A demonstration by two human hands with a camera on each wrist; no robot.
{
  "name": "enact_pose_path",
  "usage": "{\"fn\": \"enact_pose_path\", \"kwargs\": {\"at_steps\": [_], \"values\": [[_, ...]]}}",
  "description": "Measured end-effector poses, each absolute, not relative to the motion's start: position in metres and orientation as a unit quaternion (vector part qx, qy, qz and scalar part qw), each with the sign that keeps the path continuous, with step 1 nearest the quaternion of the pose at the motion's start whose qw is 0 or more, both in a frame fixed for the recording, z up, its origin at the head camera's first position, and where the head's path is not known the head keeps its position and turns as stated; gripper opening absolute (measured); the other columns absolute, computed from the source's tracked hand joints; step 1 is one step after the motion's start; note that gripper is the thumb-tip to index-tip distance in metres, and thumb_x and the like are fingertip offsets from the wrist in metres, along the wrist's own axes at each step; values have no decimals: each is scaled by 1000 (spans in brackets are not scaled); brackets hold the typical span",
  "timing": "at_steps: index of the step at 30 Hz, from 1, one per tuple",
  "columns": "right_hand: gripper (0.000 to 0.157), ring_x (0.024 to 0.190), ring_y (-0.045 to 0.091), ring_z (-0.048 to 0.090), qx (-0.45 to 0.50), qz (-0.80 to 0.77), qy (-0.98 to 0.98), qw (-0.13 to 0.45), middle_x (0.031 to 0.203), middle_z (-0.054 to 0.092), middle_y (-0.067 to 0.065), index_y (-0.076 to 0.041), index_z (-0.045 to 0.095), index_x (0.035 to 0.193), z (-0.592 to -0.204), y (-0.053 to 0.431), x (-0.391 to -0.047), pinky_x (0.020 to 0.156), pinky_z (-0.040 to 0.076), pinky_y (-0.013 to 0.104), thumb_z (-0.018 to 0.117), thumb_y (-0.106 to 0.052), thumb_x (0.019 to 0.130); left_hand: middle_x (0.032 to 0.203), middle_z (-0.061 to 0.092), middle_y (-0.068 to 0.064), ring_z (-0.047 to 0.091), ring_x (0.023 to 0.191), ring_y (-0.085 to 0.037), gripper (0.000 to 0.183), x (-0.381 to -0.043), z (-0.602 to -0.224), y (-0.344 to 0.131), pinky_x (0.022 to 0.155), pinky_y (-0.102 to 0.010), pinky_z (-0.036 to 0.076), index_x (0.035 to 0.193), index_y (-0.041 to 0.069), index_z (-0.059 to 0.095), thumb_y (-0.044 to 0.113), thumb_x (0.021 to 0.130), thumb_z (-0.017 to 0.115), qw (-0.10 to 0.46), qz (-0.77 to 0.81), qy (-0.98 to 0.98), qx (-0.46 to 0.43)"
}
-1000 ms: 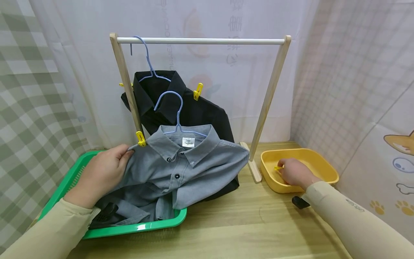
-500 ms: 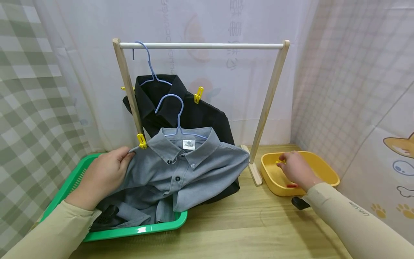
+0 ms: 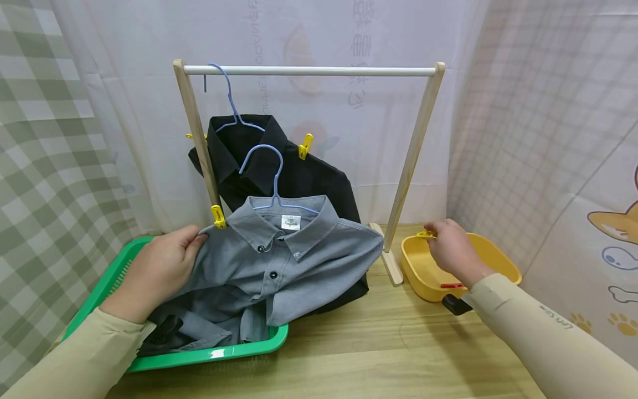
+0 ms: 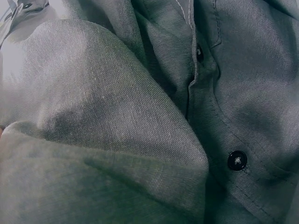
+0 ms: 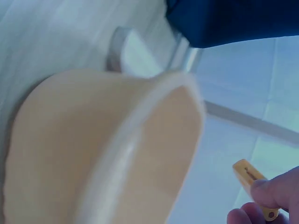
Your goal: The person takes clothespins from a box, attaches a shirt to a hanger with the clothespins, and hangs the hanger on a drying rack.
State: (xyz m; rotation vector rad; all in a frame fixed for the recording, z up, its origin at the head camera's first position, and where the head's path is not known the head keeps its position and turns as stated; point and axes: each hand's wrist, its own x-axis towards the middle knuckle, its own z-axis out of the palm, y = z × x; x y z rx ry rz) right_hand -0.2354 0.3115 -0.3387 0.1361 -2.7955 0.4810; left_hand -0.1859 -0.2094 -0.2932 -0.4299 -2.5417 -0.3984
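Note:
A grey shirt (image 3: pixel 309 249) on a blue hanger (image 3: pixel 277 172) lies partly in the green basket (image 3: pixel 209 360). My left hand (image 3: pixel 154 271) pinches its shoulder at the left, just beside a yellow clothespin (image 3: pixel 218 216) clipped there. Grey cloth with a black button fills the left wrist view. Above the yellow bin (image 3: pixel 418 277), my right hand (image 3: pixel 453 249) pinches another yellow clothespin (image 5: pixel 250 177) between thumb and fingers. Behind, a black shirt (image 3: pixel 324 177) hangs by its own blue hanger from the rack, a yellow clothespin (image 3: pixel 305 147) on its shoulder.
The rack has a white rod (image 3: pixel 309 71) and wooden legs (image 3: pixel 416 160); its right foot (image 3: pixel 391 266) stands close to the yellow bin. A red clothespin (image 3: pixel 451 285) lies in that bin. Wooden tabletop (image 3: pixel 359 349) spreads between basket and bin.
My right hand has risen out of the yellow bin with the yellow clothespin and shifted slightly left. The red clothespin now shows. My left hand keeps its hold on the grey shirt.

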Motion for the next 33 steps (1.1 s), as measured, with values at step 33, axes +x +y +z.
{"fn": "enact_pose_path", "kwargs": {"at_steps": [33], "values": [[11,85,14,66,272,198,-864,375,97,69,-1,-10,73,92,-265,220,-195,70,53,25,70,-8,81,53,33,2,36,46,-13,29,-190,-293,-211,45,-27,27,72,21,46,32,99,43,258,-155,-939,-168]]}}
